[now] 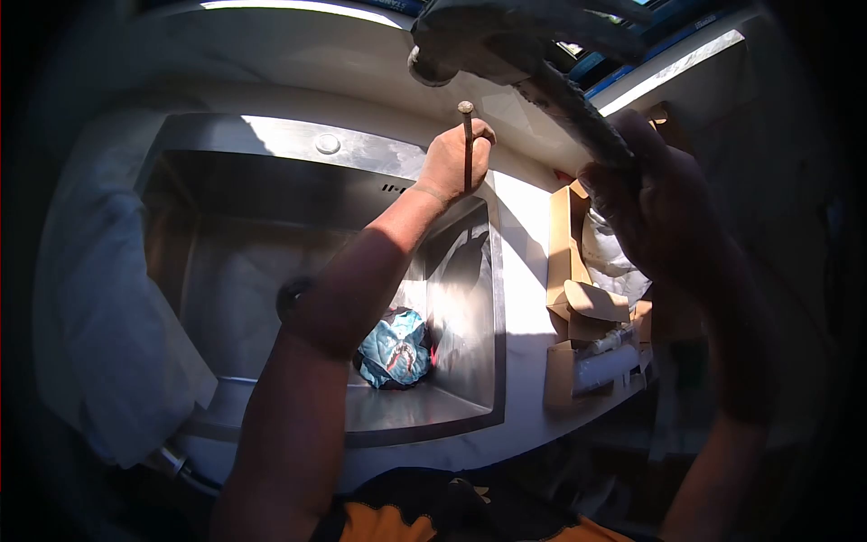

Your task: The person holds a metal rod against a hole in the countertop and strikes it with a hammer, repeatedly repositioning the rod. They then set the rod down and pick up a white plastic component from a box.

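My left hand (456, 161) is closed around a thin brown metal rod (468, 144) with a round flat head. The rod stands nearly upright over the back right corner of a steel sink (271, 262); its lower tip cannot be made out. Raised at the right, my right hand (646, 194) grips the handle of a dark claw hammer (488, 41). The hammer's round striking face is up and to the left of the rod's head, apart from it. Inside the sink lies a crumpled blue cloth or bag (396, 350).
Right of the sink, an opened cardboard box (564, 244) holds white wrapped parts. A pale cloth (108, 316) drapes over the sink's left side. On the back rim sits a round cap (327, 144). Light countertop (524, 271) surrounds the basin, with a window ledge behind.
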`<state>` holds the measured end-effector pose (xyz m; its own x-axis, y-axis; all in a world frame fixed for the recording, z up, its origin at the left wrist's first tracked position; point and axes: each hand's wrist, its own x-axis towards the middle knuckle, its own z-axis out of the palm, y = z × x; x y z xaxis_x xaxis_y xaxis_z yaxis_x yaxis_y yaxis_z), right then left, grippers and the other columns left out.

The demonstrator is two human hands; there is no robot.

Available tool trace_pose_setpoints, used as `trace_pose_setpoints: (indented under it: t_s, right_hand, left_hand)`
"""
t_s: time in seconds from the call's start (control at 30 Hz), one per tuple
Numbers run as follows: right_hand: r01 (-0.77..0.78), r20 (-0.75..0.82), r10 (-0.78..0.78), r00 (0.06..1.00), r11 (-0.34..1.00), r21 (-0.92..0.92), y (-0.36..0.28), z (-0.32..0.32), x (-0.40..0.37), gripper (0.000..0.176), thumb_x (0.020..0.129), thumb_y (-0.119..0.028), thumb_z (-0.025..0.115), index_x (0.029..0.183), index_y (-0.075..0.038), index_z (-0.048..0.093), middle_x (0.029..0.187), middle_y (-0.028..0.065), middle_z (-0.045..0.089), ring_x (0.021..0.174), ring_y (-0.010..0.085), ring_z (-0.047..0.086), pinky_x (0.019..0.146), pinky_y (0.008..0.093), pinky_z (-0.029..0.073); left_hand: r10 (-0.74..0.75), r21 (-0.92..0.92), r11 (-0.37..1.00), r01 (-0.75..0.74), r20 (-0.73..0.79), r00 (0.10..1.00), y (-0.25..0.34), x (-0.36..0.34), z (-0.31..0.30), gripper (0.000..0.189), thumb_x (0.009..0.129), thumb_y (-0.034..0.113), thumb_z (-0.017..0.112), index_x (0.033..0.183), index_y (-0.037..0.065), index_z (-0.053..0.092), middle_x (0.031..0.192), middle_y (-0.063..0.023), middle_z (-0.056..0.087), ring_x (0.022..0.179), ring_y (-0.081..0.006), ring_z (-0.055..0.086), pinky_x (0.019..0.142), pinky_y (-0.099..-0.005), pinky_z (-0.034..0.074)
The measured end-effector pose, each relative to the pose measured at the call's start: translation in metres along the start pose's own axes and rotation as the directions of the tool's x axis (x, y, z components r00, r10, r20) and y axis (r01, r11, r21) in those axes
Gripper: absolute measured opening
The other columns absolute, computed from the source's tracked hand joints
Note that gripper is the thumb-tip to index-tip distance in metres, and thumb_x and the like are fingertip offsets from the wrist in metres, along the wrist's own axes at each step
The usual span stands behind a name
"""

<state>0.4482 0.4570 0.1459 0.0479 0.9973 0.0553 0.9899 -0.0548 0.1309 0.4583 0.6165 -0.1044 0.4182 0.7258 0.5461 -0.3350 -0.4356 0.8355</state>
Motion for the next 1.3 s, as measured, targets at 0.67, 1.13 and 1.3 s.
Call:
trace_pose_setpoints:
  t_s: [0.67,1.13,1.3]
  right_hand:
    - [-0.058,-0.038,0.06,0.998,0.998,0.036,-0.001,0.001,-0.005,0.022,0.089,-0.02,0.062,0.095,0.0,0.056,0.071,0.0197,0.063,0.063,0.0332,0.064,0.059,0.0411,0.048]
    - [-0.222,0.05,0.218,0.975,0.969,0.106,0.018,0.006,-0.016,0.023,0.092,-0.021,0.06,0.095,0.002,0.058,0.067,0.0158,0.06,0.057,0.0245,0.059,0.057,0.0356,0.045]
    - [-0.328,0.03,0.349,0.936,0.841,0.431,0.03,0.0,-0.039,0.017,0.091,-0.017,0.059,0.093,0.0,0.057,0.068,0.0088,0.059,0.059,0.0188,0.056,0.058,0.0335,0.044]
  left_hand:
    - [0.059,0.055,0.997,-0.06,0.03,0.998,0.0,-0.005,0.003,0.025,0.083,0.012,0.043,0.092,0.001,0.064,0.09,-0.0176,0.065,0.085,-0.0342,0.064,0.078,-0.0366,0.05]
    - [-0.007,0.053,0.999,0.002,0.095,0.995,0.004,-0.002,0.0,0.022,0.085,0.014,0.047,0.093,0.001,0.063,0.085,-0.0154,0.064,0.08,-0.0272,0.063,0.078,-0.0339,0.049]
    - [-0.053,-0.128,0.989,0.075,0.17,0.984,-0.004,0.002,-0.014,0.018,0.086,0.011,0.05,0.096,0.001,0.061,0.086,-0.013,0.063,0.082,-0.0215,0.061,0.079,-0.0309,0.048]
